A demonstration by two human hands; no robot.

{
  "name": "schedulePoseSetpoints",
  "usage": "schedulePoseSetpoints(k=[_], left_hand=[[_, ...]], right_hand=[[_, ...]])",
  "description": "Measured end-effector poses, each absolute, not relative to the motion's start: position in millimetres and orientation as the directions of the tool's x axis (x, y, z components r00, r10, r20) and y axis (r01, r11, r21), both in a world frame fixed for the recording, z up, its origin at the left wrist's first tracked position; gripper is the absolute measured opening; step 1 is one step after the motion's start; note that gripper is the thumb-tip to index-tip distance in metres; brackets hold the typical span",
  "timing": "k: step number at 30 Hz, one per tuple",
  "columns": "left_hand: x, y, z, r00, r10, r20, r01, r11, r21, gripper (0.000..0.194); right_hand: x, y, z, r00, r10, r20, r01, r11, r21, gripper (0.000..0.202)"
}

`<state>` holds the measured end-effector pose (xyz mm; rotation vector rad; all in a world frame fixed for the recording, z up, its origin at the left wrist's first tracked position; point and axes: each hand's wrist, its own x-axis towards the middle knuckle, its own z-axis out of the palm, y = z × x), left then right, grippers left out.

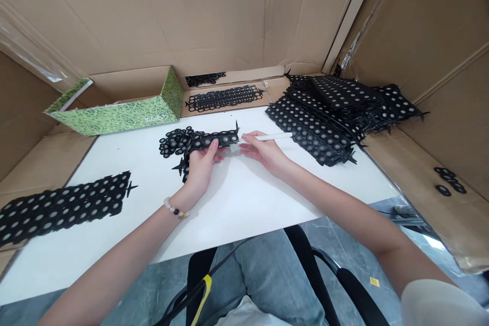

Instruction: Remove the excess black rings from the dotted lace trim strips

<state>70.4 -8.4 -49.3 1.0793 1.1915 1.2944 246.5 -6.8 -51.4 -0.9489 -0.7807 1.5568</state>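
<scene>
My left hand (200, 169) is closed on a folded black rubber sheet of round rings with grey centres (225, 138), thumb on top. Small loose-looking black rings (172, 141) bunch at the sheet's left end, and a spiky black tip sticks up at its right end. Just right of that end, my right hand (267, 154) pinches a slim white pen-like tool (275, 136), which points toward the sheet. Whether the tool's tip touches the rubber I cannot tell. Beneath both hands lies the white tabletop (237, 204).
Stacked black ring sheets (324, 112) lie at the back right. Another sheet (64, 208) rests at the left. A green-patterned box (126, 116) stands at the back left, beside a perforated black sheet (225, 99) on cardboard. Several loose discs (443, 190) lie far right. Cardboard walls (214, 15) surround the table.
</scene>
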Motion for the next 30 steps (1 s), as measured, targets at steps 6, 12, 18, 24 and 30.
schedulePoseSetpoints(k=[6, 12, 18, 24, 30], left_hand=[[71.2, -11.2, -50.9, -0.029, 0.999, -0.028, -0.145, 0.024, 0.989, 0.034], [71.7, -12.8, -51.3, 0.116, 0.989, -0.095, -0.205, 0.118, 0.972, 0.03], [71.1, -10.5, -58.4, 0.117, 0.992, -0.047, -0.1, 0.059, 0.993, 0.029], [70.8, -8.5, -61.8, 0.057, 0.998, 0.026, -0.046, -0.024, 0.999, 0.028], [69.9, -9.2, -62.0, 0.075, 0.997, 0.014, -0.01, -0.013, 1.0, 0.03]], right_hand=[[242.5, -10.1, -51.3, -0.116, 0.98, -0.161, -0.516, -0.198, -0.833, 0.037], [241.3, -11.3, -51.5, -0.087, 0.995, -0.051, -0.464, -0.086, -0.882, 0.039], [240.0, -12.1, -49.7, -0.04, 0.999, -0.034, -0.322, -0.045, -0.946, 0.038], [240.3, -10.6, -53.0, -0.027, 0.999, -0.037, -0.274, -0.043, -0.961, 0.037], [238.5, -10.8, -56.5, -0.014, 1.0, 0.024, -0.189, 0.021, -0.982, 0.032]])
